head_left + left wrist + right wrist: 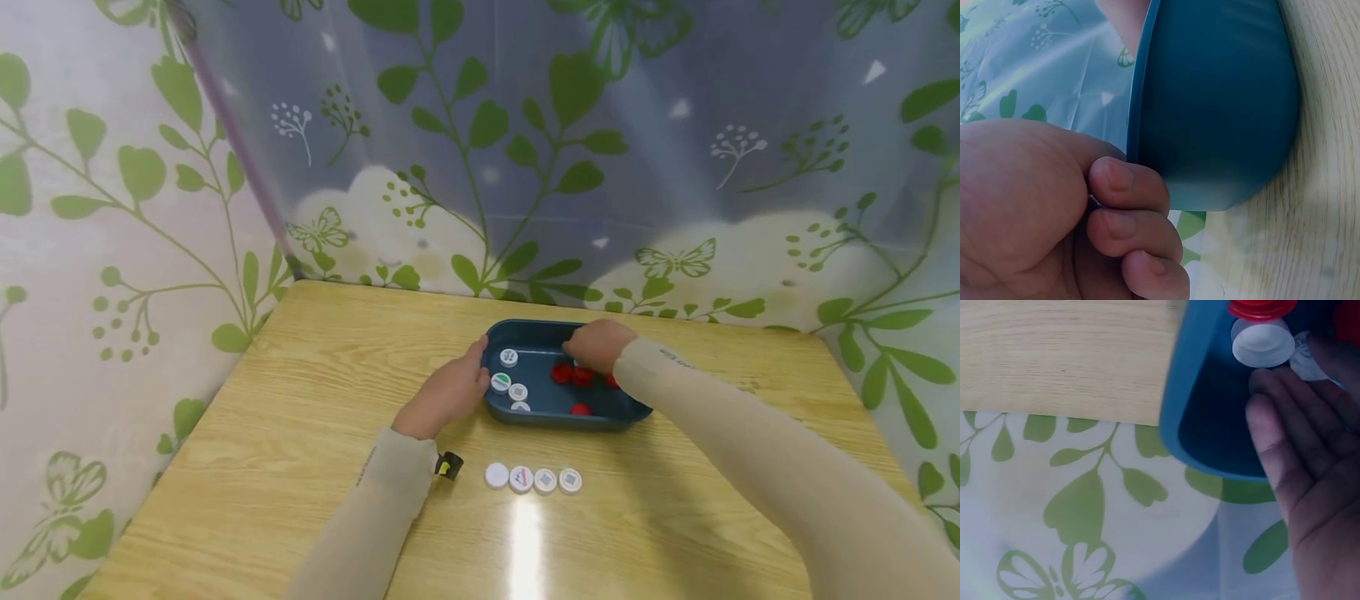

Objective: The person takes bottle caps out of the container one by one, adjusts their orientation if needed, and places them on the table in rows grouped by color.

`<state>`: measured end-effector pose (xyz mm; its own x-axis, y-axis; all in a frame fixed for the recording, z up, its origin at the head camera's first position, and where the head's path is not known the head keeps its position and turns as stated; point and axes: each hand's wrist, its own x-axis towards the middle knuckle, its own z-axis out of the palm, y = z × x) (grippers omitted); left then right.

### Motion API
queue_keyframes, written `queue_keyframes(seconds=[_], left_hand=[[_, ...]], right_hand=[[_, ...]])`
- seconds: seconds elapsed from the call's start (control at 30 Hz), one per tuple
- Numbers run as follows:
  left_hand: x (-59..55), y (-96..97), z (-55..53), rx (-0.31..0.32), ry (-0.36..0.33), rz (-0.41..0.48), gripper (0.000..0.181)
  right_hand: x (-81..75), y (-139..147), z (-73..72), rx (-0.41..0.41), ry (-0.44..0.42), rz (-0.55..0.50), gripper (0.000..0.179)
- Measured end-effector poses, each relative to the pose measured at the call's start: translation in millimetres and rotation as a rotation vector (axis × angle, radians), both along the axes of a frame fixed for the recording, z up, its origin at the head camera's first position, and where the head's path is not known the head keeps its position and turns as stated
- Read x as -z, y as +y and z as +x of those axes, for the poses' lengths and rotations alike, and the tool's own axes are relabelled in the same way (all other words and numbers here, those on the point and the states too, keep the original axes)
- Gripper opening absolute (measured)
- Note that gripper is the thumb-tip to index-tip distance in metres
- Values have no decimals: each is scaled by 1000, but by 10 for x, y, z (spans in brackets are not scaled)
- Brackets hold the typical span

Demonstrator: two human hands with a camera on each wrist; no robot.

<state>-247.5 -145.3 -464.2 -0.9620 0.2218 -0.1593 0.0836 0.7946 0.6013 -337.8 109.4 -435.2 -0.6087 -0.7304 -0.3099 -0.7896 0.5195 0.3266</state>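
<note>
A dark blue plastic tray (570, 422) stands on the table with white and red bottle caps inside. My left hand (447, 392) holds its left end by the rim, fingers curled against the outer wall (1216, 100). Over the tray's right half, my right hand (602, 346) reaches in with fairly straight fingers (1285, 434). A tilted white bottle cap (1307, 359) lies between its thumb and fingertips; whether they pinch it I cannot tell. Beside them are another white cap (1263, 344) and a red cap (1262, 309). A green-marked white cap (501, 382) lies at the tray's left.
Several white caps, among them a plain one (497, 476), form a row on the wooden table (315, 400) in front of the tray. A leaf-patterned curtain (480, 167) hangs behind the table's back edge. A black band (449, 466) is at my left wrist.
</note>
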Motion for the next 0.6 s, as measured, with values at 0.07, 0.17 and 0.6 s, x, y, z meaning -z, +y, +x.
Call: queue_keyframes(seconds=[0.07,0.17,0.6], left_hand=[[0,4,12,-2,2,-2,60],[-27,10,13,-6,6,-1,60],[-16,29,19,-18,-26,8,61]], right_hand=[[22,-12,-7,5,-34,-22,6],[14,-31,-20,61,-79,-57,10],[12,-120,7,110,-66,-24,15]])
